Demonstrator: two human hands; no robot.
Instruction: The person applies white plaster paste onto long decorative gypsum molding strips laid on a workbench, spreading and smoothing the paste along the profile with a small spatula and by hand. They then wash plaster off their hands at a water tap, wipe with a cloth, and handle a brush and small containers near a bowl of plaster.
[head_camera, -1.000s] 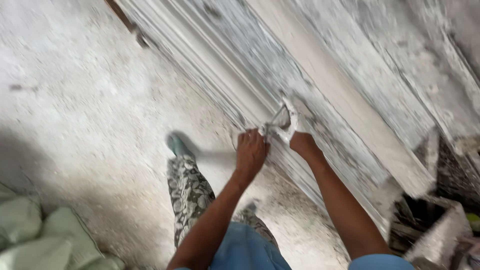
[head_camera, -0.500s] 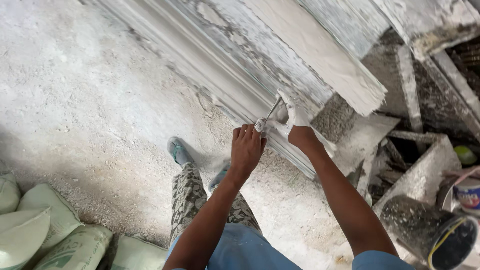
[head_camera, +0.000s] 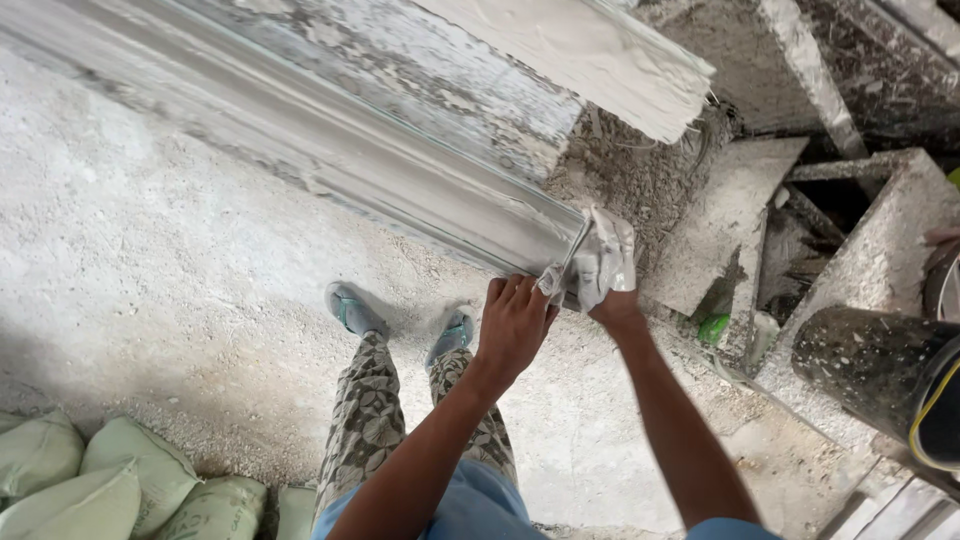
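Your plaster-caked right hand (head_camera: 608, 268) was clamped round a thin metal profile blade (head_camera: 566, 268) at the end of the long grey moulded plaster cornice (head_camera: 400, 190). Left hand (head_camera: 515, 325) curled closed, steadying its bottom edge. Blade looked stiff but slippery; the cornice probably heavy and chip-prone.

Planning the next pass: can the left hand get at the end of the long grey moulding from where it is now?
Probably yes. The left hand already rests at the near end of the moulding, beside the right hand, which is coated in white plaster and grips a thin metal tool. Nothing lies between them.
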